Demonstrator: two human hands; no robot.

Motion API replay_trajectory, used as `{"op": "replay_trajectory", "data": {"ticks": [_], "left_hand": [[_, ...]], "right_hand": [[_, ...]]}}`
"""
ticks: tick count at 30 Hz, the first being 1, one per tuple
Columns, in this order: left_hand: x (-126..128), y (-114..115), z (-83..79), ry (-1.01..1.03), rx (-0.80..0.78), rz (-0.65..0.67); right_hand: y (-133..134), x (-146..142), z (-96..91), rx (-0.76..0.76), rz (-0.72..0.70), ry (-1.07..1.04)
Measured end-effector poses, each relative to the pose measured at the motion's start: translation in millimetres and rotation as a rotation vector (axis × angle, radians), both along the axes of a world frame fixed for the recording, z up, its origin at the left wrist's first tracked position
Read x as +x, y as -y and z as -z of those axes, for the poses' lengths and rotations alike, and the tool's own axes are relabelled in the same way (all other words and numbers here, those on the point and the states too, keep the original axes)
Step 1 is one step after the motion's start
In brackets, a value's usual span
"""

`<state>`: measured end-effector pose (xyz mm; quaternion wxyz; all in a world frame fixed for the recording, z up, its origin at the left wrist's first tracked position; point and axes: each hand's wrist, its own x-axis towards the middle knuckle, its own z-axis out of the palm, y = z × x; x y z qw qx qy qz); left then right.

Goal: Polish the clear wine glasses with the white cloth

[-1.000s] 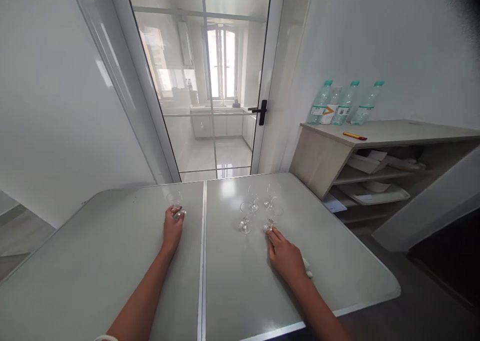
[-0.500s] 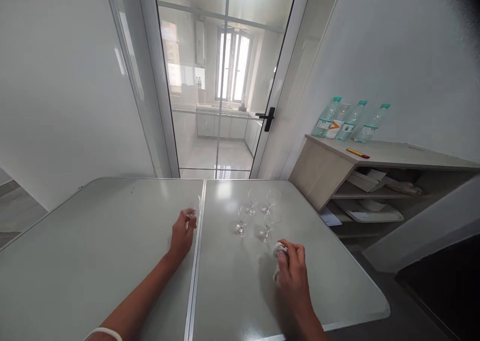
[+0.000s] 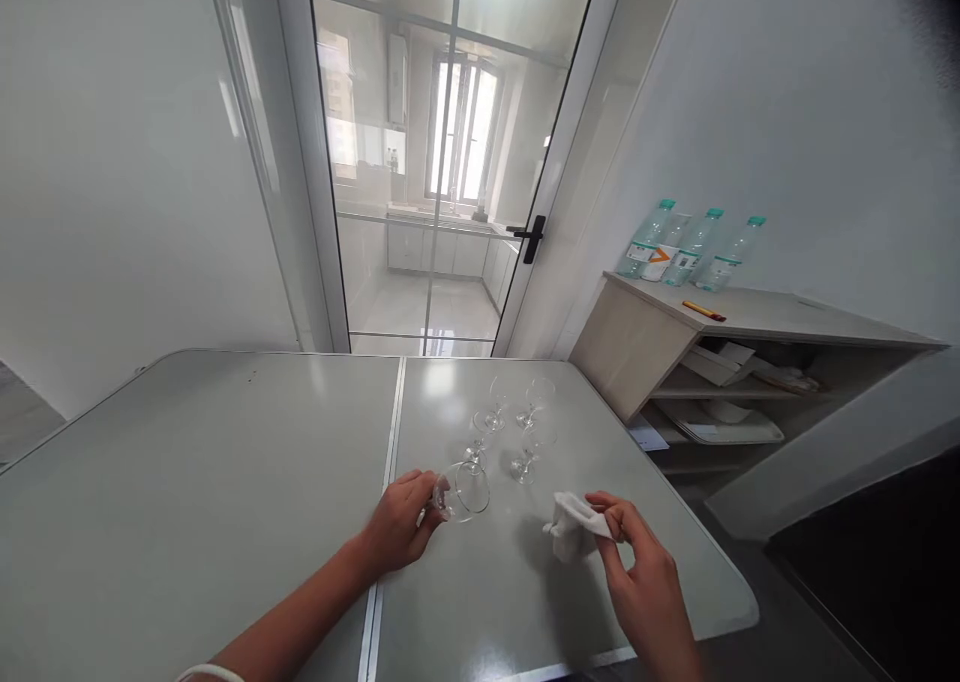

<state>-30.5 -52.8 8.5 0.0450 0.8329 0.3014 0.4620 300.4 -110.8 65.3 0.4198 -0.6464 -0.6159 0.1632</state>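
My left hand (image 3: 409,522) is closed around the lower part of a clear stemmed glass (image 3: 463,492), tilted so its bowl points right. Between the fingertips of my right hand (image 3: 637,552) hangs a crumpled white cloth (image 3: 574,527), held above the table. Several more clear stemmed glasses stand upright in a group just beyond: one at the front right (image 3: 525,462), one at the back left (image 3: 493,412), one at the back right (image 3: 531,410). Another is partly hidden behind the held glass.
The pale table (image 3: 247,502) has a metal seam running across it. On the right, a wooden shelf unit (image 3: 637,337) carries several plastic bottles (image 3: 701,247) and a yellow-and-red pen-like item (image 3: 703,311). A glass door (image 3: 435,302) with a black handle (image 3: 533,239) stands behind the table.
My left hand has come right and nearer across the seam, with the glass now tipped sideways. My right hand has shifted slightly right, and the white cloth shows more, hanging from the fingers.
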Motion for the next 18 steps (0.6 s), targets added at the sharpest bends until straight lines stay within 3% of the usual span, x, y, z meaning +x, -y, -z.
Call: {"op": "replay_trajectory", "data": {"ticks": [3,7,9,18], "left_hand": [[1,2,-1.6,-0.031,0.004,-0.018],[2,1,0.2,-0.092,0.015,-0.009],[1,1,1.9,-0.111,0.006,-0.001],[7,6,-5.1,-0.128,-0.117,0.112]], "right_hand": [[-1,0,5.4,-0.113,0.003,-0.131],[-3,-9,16.9,-0.307,-0.077,-0.575],[-2,-14,19.1,-0.37,-0.127,-0.697],[-7,-32,25.5,-0.327,-0.073,-0.795]]}}
